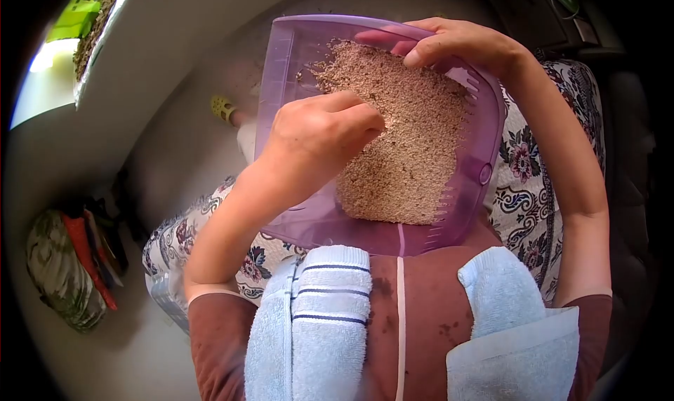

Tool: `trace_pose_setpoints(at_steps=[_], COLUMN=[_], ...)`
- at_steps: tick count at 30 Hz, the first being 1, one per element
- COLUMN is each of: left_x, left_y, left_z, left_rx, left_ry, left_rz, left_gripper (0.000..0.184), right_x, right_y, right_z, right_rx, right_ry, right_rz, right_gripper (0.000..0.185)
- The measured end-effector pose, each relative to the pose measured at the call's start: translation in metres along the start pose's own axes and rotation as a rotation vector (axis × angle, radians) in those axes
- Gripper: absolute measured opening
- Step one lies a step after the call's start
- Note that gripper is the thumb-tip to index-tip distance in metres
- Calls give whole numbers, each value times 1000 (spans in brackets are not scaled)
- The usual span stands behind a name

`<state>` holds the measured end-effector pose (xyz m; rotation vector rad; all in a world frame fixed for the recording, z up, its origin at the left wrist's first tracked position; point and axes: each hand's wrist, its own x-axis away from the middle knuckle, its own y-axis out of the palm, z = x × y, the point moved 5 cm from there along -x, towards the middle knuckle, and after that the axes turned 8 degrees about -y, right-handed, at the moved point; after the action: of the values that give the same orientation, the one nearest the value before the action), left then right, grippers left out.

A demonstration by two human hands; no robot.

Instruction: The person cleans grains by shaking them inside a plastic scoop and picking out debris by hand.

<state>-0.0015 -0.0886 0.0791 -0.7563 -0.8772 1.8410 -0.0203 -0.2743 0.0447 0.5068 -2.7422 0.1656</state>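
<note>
A translucent purple plastic scoop-shaped tray (479, 145) rests over my lap, its rounded rim to the right. Small beige grains (407, 148) cover much of its floor, with darker bits scattered along their far left edge. My right hand (456, 42) grips the tray's far right rim, thumb inside over the grains and fingers showing through the plastic. Above the left part of the grains hovers my left hand (326, 129), its fingers curled into a pinch; whatever lies between the fingertips is hidden.
A patterned cloth (533, 148) spreads beneath the tray. Pale blue towels (330, 324) hang over my front. At the left stand a bag with a mottled pattern (60, 271) and a red item (88, 257). Beyond the tray, a foot in a yellow clog (222, 108) shows on the floor.
</note>
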Motion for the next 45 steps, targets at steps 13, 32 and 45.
trace_pose_setpoints(at_steps=[13, 32, 45], left_x=[42, -16, -6], left_y=[-97, -5, -3], left_z=[-58, -10, -6], left_rx=[-507, -3, 400], left_ry=[-302, -5, -163], left_rz=[548, 84, 64], left_gripper=[22, 11, 16], right_x=[6, 4, 6], right_y=[2, 1, 1], right_z=[-1, 3, 5], right_rx=[-41, 5, 30], right_ry=[-15, -38, -54], right_rz=[4, 9, 22], right_gripper=[66, 59, 65])
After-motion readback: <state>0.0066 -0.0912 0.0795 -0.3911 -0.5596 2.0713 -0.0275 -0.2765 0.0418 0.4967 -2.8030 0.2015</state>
